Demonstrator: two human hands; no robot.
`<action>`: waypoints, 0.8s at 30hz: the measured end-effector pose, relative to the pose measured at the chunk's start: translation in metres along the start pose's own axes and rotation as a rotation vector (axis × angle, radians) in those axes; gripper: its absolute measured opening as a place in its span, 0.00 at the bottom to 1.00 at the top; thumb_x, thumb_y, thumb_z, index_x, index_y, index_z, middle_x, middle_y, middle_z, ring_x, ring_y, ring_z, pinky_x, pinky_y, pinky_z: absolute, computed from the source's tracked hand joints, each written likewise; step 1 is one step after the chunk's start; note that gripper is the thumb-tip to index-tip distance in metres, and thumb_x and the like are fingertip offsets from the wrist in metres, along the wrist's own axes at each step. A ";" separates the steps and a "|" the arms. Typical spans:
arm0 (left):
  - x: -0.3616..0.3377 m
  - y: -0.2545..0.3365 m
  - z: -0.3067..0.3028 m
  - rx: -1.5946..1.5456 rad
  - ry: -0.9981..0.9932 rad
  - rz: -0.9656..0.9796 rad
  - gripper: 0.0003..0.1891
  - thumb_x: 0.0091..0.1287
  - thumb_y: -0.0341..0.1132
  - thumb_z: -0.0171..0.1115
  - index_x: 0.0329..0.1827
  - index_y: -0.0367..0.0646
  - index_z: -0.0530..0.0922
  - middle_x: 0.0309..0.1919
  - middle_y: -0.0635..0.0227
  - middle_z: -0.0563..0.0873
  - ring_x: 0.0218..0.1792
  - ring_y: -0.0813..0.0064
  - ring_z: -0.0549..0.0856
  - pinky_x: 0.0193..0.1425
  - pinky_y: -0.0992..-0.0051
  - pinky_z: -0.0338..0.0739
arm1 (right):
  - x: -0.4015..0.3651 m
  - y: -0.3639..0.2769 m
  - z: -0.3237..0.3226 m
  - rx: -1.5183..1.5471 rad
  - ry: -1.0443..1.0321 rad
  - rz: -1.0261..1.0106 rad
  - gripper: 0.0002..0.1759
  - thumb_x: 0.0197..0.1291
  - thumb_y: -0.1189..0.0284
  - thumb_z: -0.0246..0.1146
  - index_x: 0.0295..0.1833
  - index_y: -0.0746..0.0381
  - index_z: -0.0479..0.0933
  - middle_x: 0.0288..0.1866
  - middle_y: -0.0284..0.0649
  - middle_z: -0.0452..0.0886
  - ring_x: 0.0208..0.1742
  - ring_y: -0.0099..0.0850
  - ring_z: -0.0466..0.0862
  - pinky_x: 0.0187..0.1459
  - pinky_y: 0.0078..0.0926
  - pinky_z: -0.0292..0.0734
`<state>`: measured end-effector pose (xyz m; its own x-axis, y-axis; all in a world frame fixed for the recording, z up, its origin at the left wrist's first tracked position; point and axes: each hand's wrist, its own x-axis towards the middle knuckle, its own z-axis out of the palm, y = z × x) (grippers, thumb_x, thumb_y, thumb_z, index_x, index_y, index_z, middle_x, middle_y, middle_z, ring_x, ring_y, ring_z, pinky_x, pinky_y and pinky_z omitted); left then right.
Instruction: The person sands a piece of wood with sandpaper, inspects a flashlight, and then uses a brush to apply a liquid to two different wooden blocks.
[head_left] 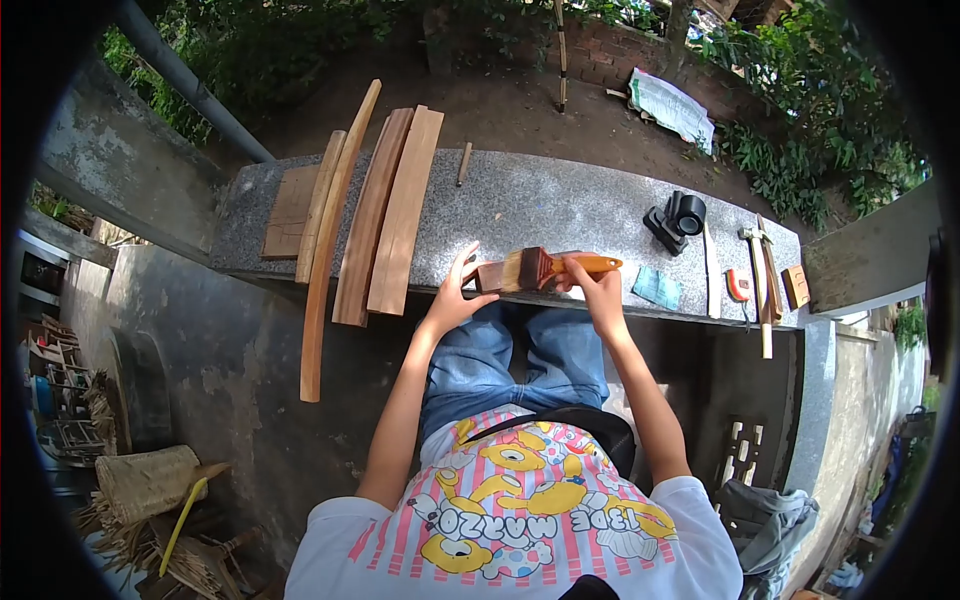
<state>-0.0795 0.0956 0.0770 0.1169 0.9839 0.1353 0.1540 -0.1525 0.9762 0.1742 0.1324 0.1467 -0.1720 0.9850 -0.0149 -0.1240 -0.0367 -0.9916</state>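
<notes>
My right hand [596, 290] grips the orange handle of a wide paintbrush [595, 263], its fingers closed near the dark red ferrule. The pale bristles point left and lie over a small brown wooden block [490, 278] at the front edge of the stone bench [540, 200]. Around the left end of that block curve the thumb and fingers of my left hand [455, 300], steadying it. Part of the block is hidden beneath the bristles.
Several long wooden boards [406, 215] lie across the bench's left side, some overhanging its front edge. To the right are a black device [680, 220], a blue sheet [657, 288], a red tape measure [738, 285] and a hammer [758, 245]. A short stick [465, 163] lies near the back.
</notes>
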 end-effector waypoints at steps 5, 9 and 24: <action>-0.001 0.005 0.001 0.043 0.016 0.025 0.40 0.56 0.28 0.75 0.73 0.41 0.65 0.64 0.58 0.78 0.66 0.66 0.76 0.72 0.66 0.68 | -0.015 -0.011 -0.089 -0.105 0.317 -0.104 0.12 0.68 0.73 0.62 0.46 0.73 0.79 0.30 0.43 0.84 0.29 0.27 0.84 0.35 0.24 0.80; 0.000 0.005 0.002 0.023 0.001 0.013 0.37 0.55 0.28 0.75 0.70 0.40 0.69 0.64 0.58 0.78 0.66 0.66 0.76 0.71 0.67 0.69 | -0.028 -0.041 -0.071 -0.184 0.281 -0.143 0.11 0.68 0.74 0.61 0.47 0.73 0.79 0.31 0.42 0.84 0.30 0.27 0.84 0.38 0.24 0.82; -0.001 0.007 0.005 0.066 0.008 0.054 0.33 0.55 0.27 0.75 0.65 0.38 0.72 0.59 0.61 0.80 0.62 0.69 0.79 0.68 0.70 0.71 | -0.023 -0.001 -0.074 -0.039 0.221 -0.034 0.12 0.66 0.72 0.63 0.45 0.73 0.79 0.33 0.47 0.86 0.30 0.30 0.87 0.35 0.24 0.80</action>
<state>-0.0736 0.0929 0.0824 0.1194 0.9746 0.1893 0.2119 -0.2113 0.9542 0.2506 0.1221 0.1390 0.0504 0.9987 -0.0048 -0.0874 -0.0004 -0.9962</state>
